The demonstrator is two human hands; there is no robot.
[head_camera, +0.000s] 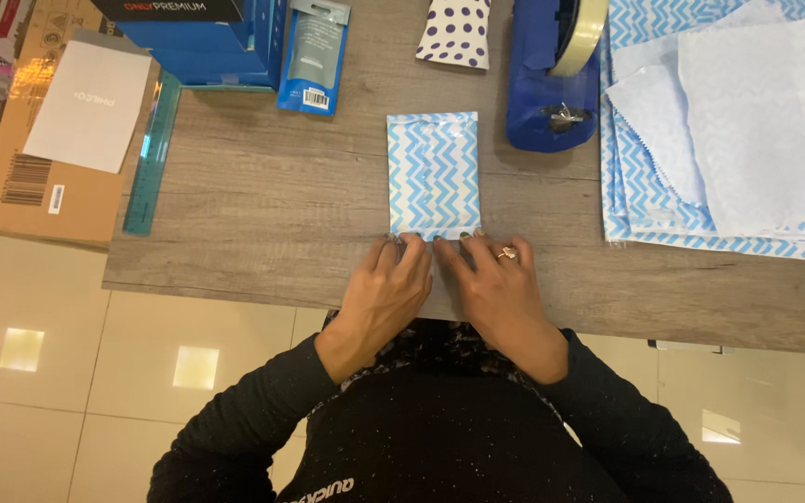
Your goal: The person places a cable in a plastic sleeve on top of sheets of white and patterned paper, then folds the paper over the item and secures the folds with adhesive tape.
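Note:
A small flat packet wrapped in blue-and-white zigzag paper (433,170) lies upright on the wooden table (263,205). My left hand (386,291) and my right hand (493,284) rest side by side on the table at the packet's near edge. The fingertips of both hands press down on the folded bottom flap. A ring sits on a finger of my right hand. Neither hand lifts the packet; it stays flat on the table.
A blue tape dispenser (552,74) stands beyond the packet, right of it. A stack of zigzag paper and white sheets (729,130) fills the right side. A teal ruler (151,154), blue boxes (211,42), a blue packaged item (314,56), a dotted paper piece (457,33) and a cardboard box (44,158) lie left and behind.

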